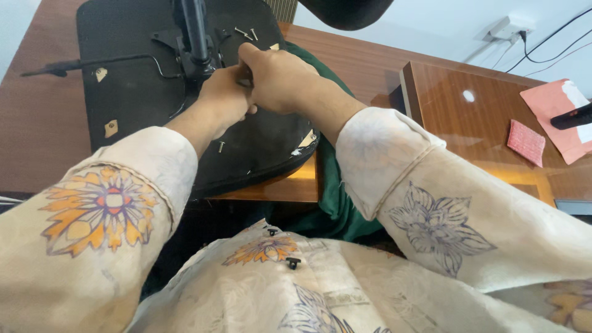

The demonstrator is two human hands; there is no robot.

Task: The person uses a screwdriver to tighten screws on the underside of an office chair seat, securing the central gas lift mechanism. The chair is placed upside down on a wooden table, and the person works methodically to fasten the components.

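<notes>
Both hands are bunched together on the upturned seat point(142, 98), right by the black post point(196, 31) and its bracket point(185, 52). My right hand point(279, 79) lies partly over my left hand point(223, 94), fingers curled in tight, and whatever they're pinching is buried between them, so I honestly can't tell what's in the grip, if anything.

Seat sits underside up on the brown table point(37, 123), near edge hanging a bit past the table's front. Post runs out of the top of the shot, so its far end is cut off. A lever point(86, 63) sticks out left from the bracket over the table.

Few loose screws point(245, 32) lie on the seat just past my hands, and one more screw point(221, 147) sits near my left wrist. Green cloth point(336, 191) is tucked under the seat's right side and drops down toward my lap, mostly hidden by my sleeve.

Room-wise, left of the seat is bare table. Right side has a second glossy table point(468, 129) with a gap between, holding a small red pad point(526, 142) and pink paper point(558, 111) that's cut off by the frame. Wall socket point(507, 29) with cables is up in the corner.
</notes>
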